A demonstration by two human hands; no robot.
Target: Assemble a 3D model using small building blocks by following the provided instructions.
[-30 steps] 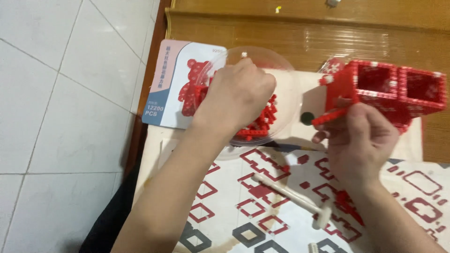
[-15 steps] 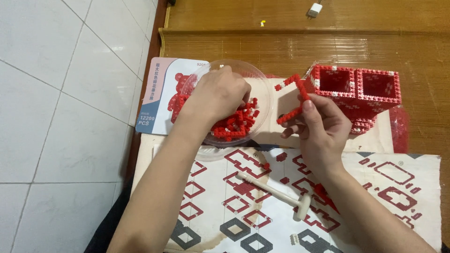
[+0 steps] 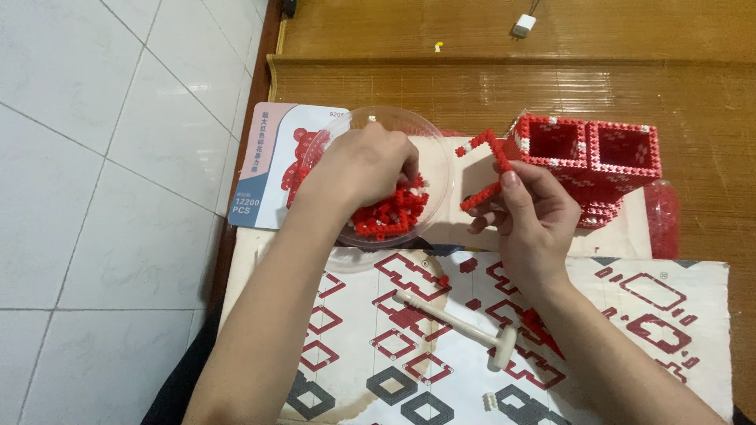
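Observation:
My left hand [image 3: 362, 169] reaches into a clear plastic bowl [image 3: 435, 157] holding several small red building bricks [image 3: 390, 219], its fingers curled down among them. My right hand [image 3: 529, 212] pinches a thin angular strip of joined red bricks [image 3: 488, 169] with a few white ones, held just above the table. Right of it stands a red brick structure [image 3: 594, 161] with two square open compartments, on a white sheet.
A printed card with a red picture [image 3: 264, 169] lies under the bowl's left side. A white mallet-like tool [image 3: 457, 323] and loose red and white bricks lie on a patterned paper sheet [image 3: 646, 307]. A wooden ledge [image 3: 472, 79] runs behind; white floor tiles lie left.
My right hand has let go of the two-compartment structure, which now stands on the table, and holds the brick strip. The left hand stays in the bowl.

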